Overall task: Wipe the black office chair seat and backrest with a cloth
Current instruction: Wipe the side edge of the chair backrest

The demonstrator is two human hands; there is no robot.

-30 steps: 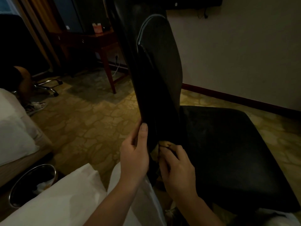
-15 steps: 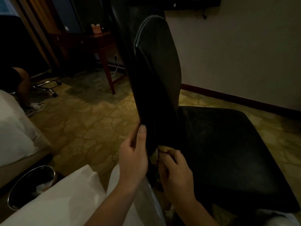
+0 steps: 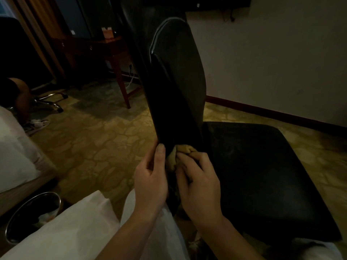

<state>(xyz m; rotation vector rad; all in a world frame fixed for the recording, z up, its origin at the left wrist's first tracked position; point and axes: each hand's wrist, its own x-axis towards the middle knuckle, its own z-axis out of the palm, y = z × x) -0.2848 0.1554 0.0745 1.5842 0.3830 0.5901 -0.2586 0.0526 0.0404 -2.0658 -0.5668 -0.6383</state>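
Editor: What sits at far left, and how many of each?

Photographer: 1 round metal bin (image 3: 33, 216) in the bottom corner with scraps inside, beside 1 white-sheeted bed (image 3: 15, 156). Above them are 1 bare leg (image 3: 22, 96) of another person and 1 pale shoe (image 3: 37, 124), next to the chrome base (image 3: 50, 102) of a 2nd chair. Further back, 1 dark wooden bench (image 3: 97, 47) carries 1 small orange box (image 3: 107, 32).

Editor: And the hands?

Photographer: 2 hands, centre frame. The left hand (image 3: 150, 181) grips the lower left edge of the black backrest (image 3: 174, 81), thumb laid up its near face and the rest of the grip hidden behind. The right hand (image 3: 199, 182) has its fingers (image 3: 189, 158) curled round 1 bunched tan cloth (image 3: 183, 150), pressing it against the foot of the backrest, just where it meets the seat.

Editor: The chair itself?

Photographer: 1 black office chair. The backrest stands upright, seen nearly edge-on, with 1 pale piping line near its top. Its seat (image 3: 262, 175) spreads to the right over patterned yellow carpet (image 3: 93, 143). 1 pale wall (image 3: 272, 62) with a dark skirting board runs behind.
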